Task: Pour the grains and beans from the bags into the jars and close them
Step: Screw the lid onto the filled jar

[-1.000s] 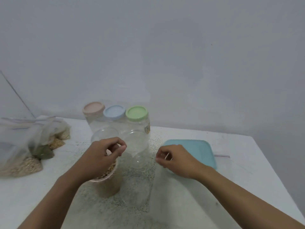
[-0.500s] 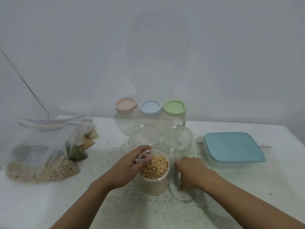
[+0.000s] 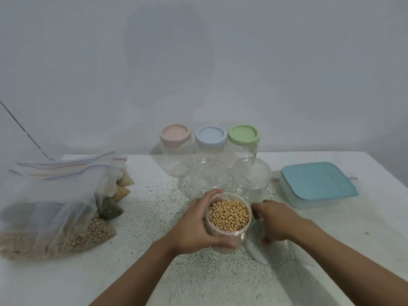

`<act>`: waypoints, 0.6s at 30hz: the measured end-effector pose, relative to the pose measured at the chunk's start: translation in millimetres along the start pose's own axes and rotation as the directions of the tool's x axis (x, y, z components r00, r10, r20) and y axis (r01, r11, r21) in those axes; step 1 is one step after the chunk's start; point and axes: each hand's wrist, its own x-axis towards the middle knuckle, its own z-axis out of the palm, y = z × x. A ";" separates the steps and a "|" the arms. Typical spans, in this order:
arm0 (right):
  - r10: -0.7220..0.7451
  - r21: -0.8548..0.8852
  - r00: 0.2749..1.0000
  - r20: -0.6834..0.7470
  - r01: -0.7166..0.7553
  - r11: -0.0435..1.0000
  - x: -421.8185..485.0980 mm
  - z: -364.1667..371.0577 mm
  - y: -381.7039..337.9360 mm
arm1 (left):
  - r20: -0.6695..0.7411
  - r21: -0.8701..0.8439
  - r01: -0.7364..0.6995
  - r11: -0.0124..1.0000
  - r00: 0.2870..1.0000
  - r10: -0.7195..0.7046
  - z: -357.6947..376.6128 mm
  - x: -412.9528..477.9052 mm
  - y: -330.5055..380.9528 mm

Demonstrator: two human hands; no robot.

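Observation:
An open clear jar (image 3: pixel 241 236) stands at the table's middle front, filled to near its rim with tan soybeans (image 3: pixel 228 215). My left hand (image 3: pixel 194 226) grips this jar from its left side, thumb across the front wall. Just right of the jar, my right hand (image 3: pixel 276 221) curls its fingers over a clear round lid (image 3: pixel 271 252) lying on the table. Behind stand two clear jars, one on the left (image 3: pixel 208 177) and one on the right (image 3: pixel 251 175). Zip bags of grains and beans (image 3: pixel 55 195) lie piled at the left.
Three clear jars stand along the wall with pink (image 3: pixel 175 133), blue (image 3: pixel 210 136) and green (image 3: pixel 242 133) lids. A shallow box with a blue lid (image 3: pixel 318 182) sits at the right. The speckled white table (image 3: pixel 154 217) ends at a wall behind.
My left hand went from pinching above the soybean jar's rim to gripping its side. My right hand came in close beside the jar and settled on the clear lid. The view shifted left.

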 end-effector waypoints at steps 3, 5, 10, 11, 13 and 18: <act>0.001 0.018 1.000 0.024 -0.001 1.000 0.5 -5.5 -0.7 | -0.016 0.036 -0.049 0.998 0.999 0.050 -3.1 1.1 -1.2; -0.015 0.054 0.999 0.051 0.012 0.998 -0.1 -11.6 -3.2 | -0.001 0.039 -0.065 0.997 0.998 0.065 -8.1 -0.1 -3.3; -0.160 0.242 0.985 0.071 0.138 0.960 -11.9 -42.8 -19.3 | 0.003 0.018 -0.086 0.996 0.996 0.086 -27.4 -13.9 -12.1; -0.181 0.283 0.982 0.053 0.159 0.946 -15.8 -49.6 -23.9 | 0.004 0.010 -0.091 0.996 0.996 0.091 -31.9 -16.8 -14.9; -0.188 0.340 0.982 -0.025 0.185 0.922 -23.1 -61.6 -32.5 | -0.010 0.009 -0.100 0.995 0.995 0.100 -40.1 -22.6 -19.2; -0.173 0.251 0.889 -0.423 0.298 0.921 -44.9 -73.1 -55.3 | -0.063 -0.067 -0.075 0.995 0.995 0.071 -46.5 -35.5 -33.2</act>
